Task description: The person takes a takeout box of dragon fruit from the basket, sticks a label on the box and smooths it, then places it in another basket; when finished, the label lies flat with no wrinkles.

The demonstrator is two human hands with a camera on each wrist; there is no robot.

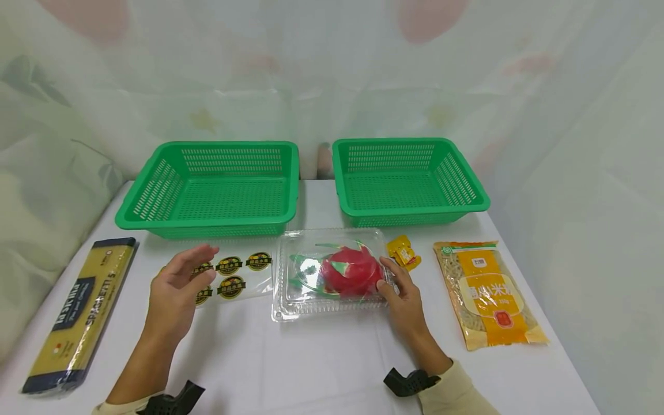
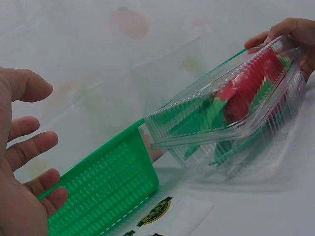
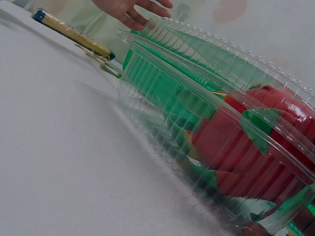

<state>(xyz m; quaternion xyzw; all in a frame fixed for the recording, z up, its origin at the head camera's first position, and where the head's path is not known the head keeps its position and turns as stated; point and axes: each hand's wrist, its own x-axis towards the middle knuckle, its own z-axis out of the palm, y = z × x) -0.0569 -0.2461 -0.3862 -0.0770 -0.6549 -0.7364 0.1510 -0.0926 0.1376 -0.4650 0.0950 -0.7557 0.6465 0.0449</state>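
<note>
A clear plastic clamshell box [image 1: 293,302] stands mid-table with a red and green dragon fruit [image 1: 358,271] inside. Its lid lies over the base; whether the rim is fully snapped cannot be told. My right hand [image 1: 407,305] grips the box's right end, thumb near the front corner and fingers along the side. In the left wrist view, that hand [image 2: 300,37] holds the far end. My left hand [image 1: 173,294] hovers apart from the box with fingers spread and nothing held. It partly hides a sheet of round black-and-gold stickers [image 1: 244,279] lying left of the box.
Two green baskets, one left [image 1: 228,199] and one right [image 1: 396,190], stand along the back. A spaghetti pack [image 1: 80,317] lies at the left edge, a noodle bag [image 1: 490,294] at the right. A small yellow packet [image 1: 403,252] sits behind my right hand.
</note>
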